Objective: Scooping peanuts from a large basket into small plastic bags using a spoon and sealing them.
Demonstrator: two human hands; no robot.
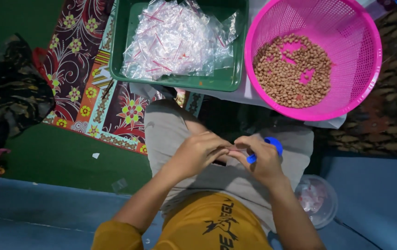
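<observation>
The blue scoop [267, 147] sits in our right hand [262, 162], the fingers curled shut around it, so only a rounded blue edge shows above the knuckles and a bit below the thumb. Our left hand [197, 153] meets it fingertip to fingertip over the lap, thumb and forefinger pinched together on something too small and clear to make out (likely one of the little bags, though we cannot tell).

We judge the step in hand to be readying a bag at the fingertips, between fills. The next move would call for a steady pinch from the left fingers to keep the mouth apart, and a reach well ahead of the right fingers to the pink basket [346, 28], which holds a shallow layer of peanuts [291, 74].

Ahead of the left fingers, the green tray [119, 41] carries a heap of clear bags [175, 39] with red strips. Near the right wrist, off to its outer side, a clear tub [321, 210] holds some crumpled plastic.

We are seated, grey-trousered legs stretched toward tray and basket. Beyond the left fingers lie a flowered mat [82, 69] and dark green floor [59, 153]; blue cushioning runs along the near edge, and light is dim.
</observation>
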